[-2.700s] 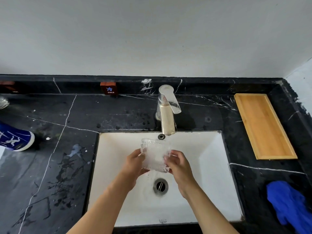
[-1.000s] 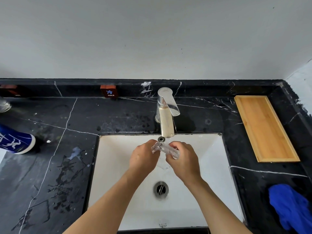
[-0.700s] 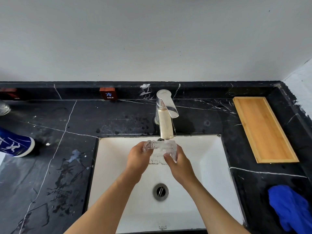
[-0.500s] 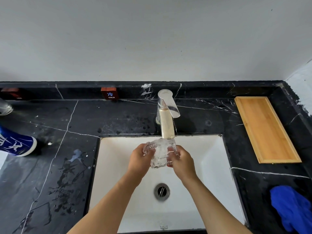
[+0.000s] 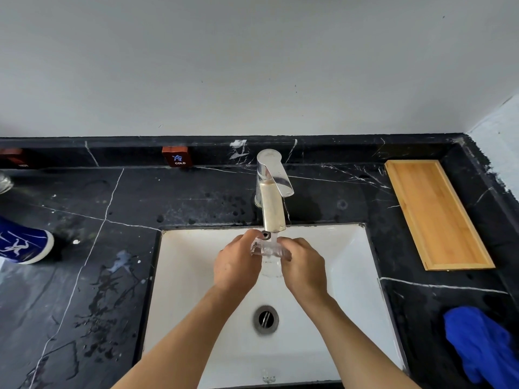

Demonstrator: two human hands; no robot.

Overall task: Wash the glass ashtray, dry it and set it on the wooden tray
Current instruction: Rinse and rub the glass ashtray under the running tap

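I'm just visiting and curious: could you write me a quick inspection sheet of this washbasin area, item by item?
Surface: black marble counter with white veins, wet patches on its left part; white sink set into it.
Job's things: glass ashtray held under the faucet, water running over it; wooden tray at right, nothing on it.
Clutter: blue cloth at right front; blue printed object at left edge, cut off by the frame.
Hands: left hand and right hand both grip the ashtray.
Cables: nothing seen.
Surroundings: plain grey wall; a COLD label on the backsplash.
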